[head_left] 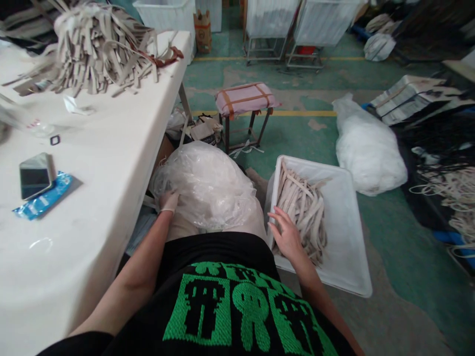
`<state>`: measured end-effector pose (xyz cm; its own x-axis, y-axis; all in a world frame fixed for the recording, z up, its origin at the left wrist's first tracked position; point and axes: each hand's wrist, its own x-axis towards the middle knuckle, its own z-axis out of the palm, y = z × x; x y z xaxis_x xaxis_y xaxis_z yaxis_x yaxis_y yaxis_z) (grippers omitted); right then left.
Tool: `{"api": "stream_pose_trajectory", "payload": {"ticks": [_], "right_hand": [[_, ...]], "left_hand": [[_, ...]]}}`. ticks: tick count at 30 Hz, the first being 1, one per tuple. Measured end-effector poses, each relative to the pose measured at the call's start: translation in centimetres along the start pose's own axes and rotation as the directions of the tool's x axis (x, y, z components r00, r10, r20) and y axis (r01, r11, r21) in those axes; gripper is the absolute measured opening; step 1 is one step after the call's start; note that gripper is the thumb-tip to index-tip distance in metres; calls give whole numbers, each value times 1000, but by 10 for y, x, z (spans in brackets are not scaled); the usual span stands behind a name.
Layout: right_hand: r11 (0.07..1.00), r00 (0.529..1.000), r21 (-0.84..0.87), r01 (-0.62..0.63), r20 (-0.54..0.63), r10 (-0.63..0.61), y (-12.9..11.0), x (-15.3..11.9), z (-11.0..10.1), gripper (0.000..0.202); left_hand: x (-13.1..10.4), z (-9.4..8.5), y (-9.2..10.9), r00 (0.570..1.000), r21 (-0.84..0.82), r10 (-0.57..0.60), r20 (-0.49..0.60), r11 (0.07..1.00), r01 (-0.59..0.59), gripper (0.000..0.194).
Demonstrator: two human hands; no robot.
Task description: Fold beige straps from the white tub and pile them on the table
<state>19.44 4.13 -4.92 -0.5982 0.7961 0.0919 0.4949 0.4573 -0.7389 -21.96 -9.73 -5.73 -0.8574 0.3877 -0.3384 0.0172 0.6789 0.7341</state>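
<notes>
A large clear plastic bag (211, 183) lies crumpled and puffed up across my lap. At its left edge, my left hand (169, 200) is closed on the plastic, with a pale covering around the wrist and part of the fingers hidden. My right hand (285, 232) is open, fingers apart, above the near left side of a white plastic bin (343, 237). Beneath and beyond that hand, a heap of beige fabric strips (302, 207) fills the bin's left part. The right hand holds nothing.
On my left, a white table (96, 188) carries a phone (35, 175), a blue packet (48, 198) and a large pile of strips (96, 49). Ahead stands a padded stool (245, 96). A stuffed white sack (371, 148) lies beyond the bin; wheeled bins (270, 20) stand at the back.
</notes>
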Motion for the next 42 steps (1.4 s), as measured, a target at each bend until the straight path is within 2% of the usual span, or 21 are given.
{"api": "stream_pose_trajectory", "payload": {"ticks": [3, 5, 7, 9, 11, 13, 15, 16, 17, 18, 19, 20, 21, 22, 24, 26, 28, 32, 34, 39, 42], "right_hand": [[981, 998, 191, -36, 52, 27, -19, 18, 8, 32], [922, 988, 378, -84, 150, 29, -42, 34, 16, 34], [823, 948, 540, -177, 319, -5, -69, 48, 26, 40], [681, 848, 646, -344, 525, -70, -98, 59, 37, 52], [481, 692, 661, -576, 707, -142, -124, 66, 49, 65], [277, 520, 559, -782, 829, -205, -145, 73, 60, 76], [126, 405, 438, -890, 887, -221, -161, 79, 69, 81], [62, 398, 416, -907, 896, -199, -166, 83, 72, 77], [5, 421, 427, -904, 893, -159, -170, 87, 73, 70], [-40, 470, 468, -883, 876, -106, -173, 91, 73, 61], [-61, 535, 532, -845, 844, -46, -174, 96, 71, 51], [-53, 610, 609, -791, 793, 13, -174, 101, 66, 41], [-11, 688, 689, -724, 724, 58, -173, 106, 60, 34], [61, 766, 764, -642, 637, 86, -172, 112, 52, 30], [255, 891, 855, -451, 448, 72, -170, 123, 33, 32], [436, 950, 857, -277, 313, -12, -170, 132, 15, 36], [566, 956, 807, -171, 275, -104, -173, 140, 3, 40], [709, 938, 702, -75, 290, -188, -178, 147, -3, 46], [748, 947, 662, -56, 272, -170, -177, 148, 0, 50], [804, 951, 582, -124, 300, -70, -159, 164, 18, 57], [803, 929, 579, -139, 357, -97, -162, 177, 28, 61]], "left_hand": [[-17, -4, 28, 987, -38, 152, -42, 987, -154, 21], [-37, -4, 52, 942, -161, 332, -44, 929, -334, 19], [-64, -6, 75, 884, -317, 465, -54, 831, -456, 10], [-93, -12, 94, 848, -411, 528, -50, 763, -499, 8], [-118, -22, 107, 785, -414, 617, -53, 701, -580, 12], [-136, -33, 112, 684, -355, 727, -53, 627, -693, 13], [-147, -43, 112, 526, -255, 850, -34, 502, -827, 12], [-150, -47, 110, 432, -202, 902, -20, 419, -885, 11], [-153, -50, 107, 336, -155, 942, -13, 330, -931, 12], [-154, -51, 103, 254, -118, 967, -16, 251, -961, 14], [-155, -52, 98, 207, -103, 978, -31, 203, -974, 16], [-155, -51, 92, 202, -114, 978, -58, 194, -974, 20], [-155, -50, 87, 232, -150, 968, -92, 217, -965, 27], [-153, -48, 84, 298, -212, 946, -127, 268, -940, 40], [-149, -44, 81, 498, -404, 858, -123, 415, -815, 71], [-146, -39, 87, 664, -566, 748, 9, 551, -613, 89], [-144, -33, 98, 733, -576, 651, 195, 681, -452, 84], [-146, -19, 117, 772, -403, 524, 359, 833, -378, 56], [-146, -12, 114, 750, -383, 500, 434, 855, -349, 45], [-127, 21, 87, 672, -392, 404, 621, 902, -180, 53], [-116, 35, 79, 679, -419, 397, 617, 897, -143, 58]]}}
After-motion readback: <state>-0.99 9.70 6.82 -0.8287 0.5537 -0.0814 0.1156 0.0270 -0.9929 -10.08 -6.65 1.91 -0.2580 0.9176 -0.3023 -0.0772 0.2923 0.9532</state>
